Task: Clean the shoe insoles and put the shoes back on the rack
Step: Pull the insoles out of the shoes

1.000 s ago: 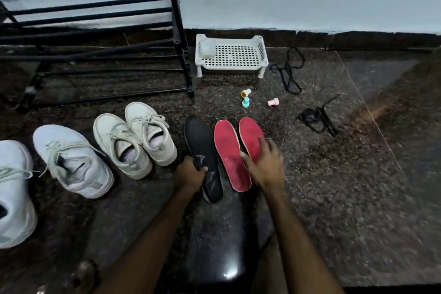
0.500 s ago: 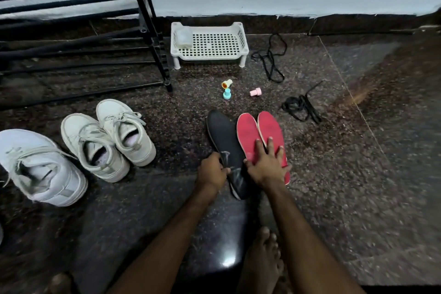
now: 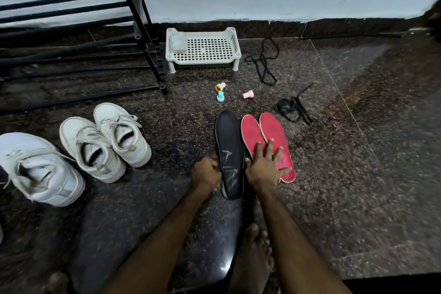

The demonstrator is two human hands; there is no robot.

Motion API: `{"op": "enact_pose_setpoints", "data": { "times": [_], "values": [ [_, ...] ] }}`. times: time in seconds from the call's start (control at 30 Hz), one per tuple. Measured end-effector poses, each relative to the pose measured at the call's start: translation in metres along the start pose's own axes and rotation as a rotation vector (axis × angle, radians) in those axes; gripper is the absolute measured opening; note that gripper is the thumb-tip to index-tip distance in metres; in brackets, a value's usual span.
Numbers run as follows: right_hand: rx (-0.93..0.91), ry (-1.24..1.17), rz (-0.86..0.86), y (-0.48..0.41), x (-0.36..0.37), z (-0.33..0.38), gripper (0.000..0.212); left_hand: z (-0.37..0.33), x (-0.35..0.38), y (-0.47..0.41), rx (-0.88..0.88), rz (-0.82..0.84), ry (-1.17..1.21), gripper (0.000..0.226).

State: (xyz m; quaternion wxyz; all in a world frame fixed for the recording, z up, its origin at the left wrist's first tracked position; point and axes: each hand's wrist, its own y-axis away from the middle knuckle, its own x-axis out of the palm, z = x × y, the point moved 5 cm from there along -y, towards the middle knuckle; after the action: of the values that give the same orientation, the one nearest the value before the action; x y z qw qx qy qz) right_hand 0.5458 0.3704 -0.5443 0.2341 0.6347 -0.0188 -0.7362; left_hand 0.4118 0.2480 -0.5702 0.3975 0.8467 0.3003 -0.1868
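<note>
Since half a second ago, the right hand (image 3: pixel 263 169) has spread its fingers (image 3: pixel 269 148) wider over the two red insoles, and the left hand (image 3: pixel 206 172) has slid off the top of the black insole (image 3: pixel 230 141) to its left edge.

Far left on the floor (image 3: pixel 358 174) lies a big white shoe (image 3: pixel 40 169). Next to it is a pair of white shoes (image 3: pixel 119 131), side by side and touching. Behind them stands the black shoe rack (image 3: pixel 152 55).

Just right of the rack, by the wall, sits a small white basket (image 3: pixel 202 61) with holes in its bottom. One small pale block (image 3: pixel 179 42) lies in its left end. In front of the basket are three little caps on the floor: a yellow one (image 3: pixel 220 86), a blue one (image 3: pixel 221 97) and a pink one (image 3: pixel 248 95).

The left hand's fingers are curled and hold the black insole by its left edge near the heel. The left red insole (image 3: pixel 251 133) lies just beside the black one, and the right red insole (image 3: pixel 272 129) overlaps it a little. The right hand lies flat on both, fingers straight.

Two bunches of black laces lie to the right, one near the basket (image 3: pixel 262 62) and one near the red insoles (image 3: pixel 292 108). A bare foot (image 3: pixel 253 253) rests on the floor between the arms.
</note>
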Motion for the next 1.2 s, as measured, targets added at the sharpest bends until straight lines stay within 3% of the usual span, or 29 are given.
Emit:
{"op": "enact_pose_setpoints", "data": {
  "times": [0.17, 0.3, 0.4, 0.57, 0.67, 0.8, 1.0, 1.1, 1.2],
  "values": [
    [-0.254, 0.049, -0.102, 0.024, 0.000, 0.028, 0.060, -0.003, 0.002, 0.019, 0.027, 0.094, 0.088, 0.022],
    [-0.412, 0.148, 0.003, 0.037, 0.020, 0.044, 0.060, -0.006, 0.011, 0.016, 0.033, 0.107, 0.020, 0.016],
    [-0.416, 0.163, 0.026, 0.033, 0.028, 0.052, 0.061, -0.002, 0.013, 0.006, 0.051, 0.092, -0.055, 0.008],
    [-0.412, 0.126, -0.003, 0.022, 0.025, 0.059, 0.058, -0.009, 0.004, -0.001, 0.089, 0.089, -0.112, 0.016],
    [-0.441, 0.026, -0.122, 0.028, 0.011, 0.074, 0.056, -0.017, -0.019, 0.003, 0.123, 0.039, -0.186, 0.014],
    [-0.605, -0.211, -0.227, 0.050, -0.023, 0.153, 0.068, -0.022, -0.108, 0.003, 0.222, -0.120, -0.326, 0.021],
    [-0.979, -0.398, -0.198, 0.145, -0.052, 0.320, 0.051, 0.010, -0.336, 0.025, 0.194, -0.343, -0.468, 0.022],
    [-1.148, -0.425, 0.002, 0.223, -0.048, 0.387, 0.039, 0.052, -0.432, 0.063, 0.107, -0.359, -0.544, 0.019],
    [-1.266, -0.242, 0.241, 0.274, 0.000, 0.441, 0.030, 0.109, -0.501, 0.098, -0.018, -0.277, -0.696, 0.017]
  ]
}}
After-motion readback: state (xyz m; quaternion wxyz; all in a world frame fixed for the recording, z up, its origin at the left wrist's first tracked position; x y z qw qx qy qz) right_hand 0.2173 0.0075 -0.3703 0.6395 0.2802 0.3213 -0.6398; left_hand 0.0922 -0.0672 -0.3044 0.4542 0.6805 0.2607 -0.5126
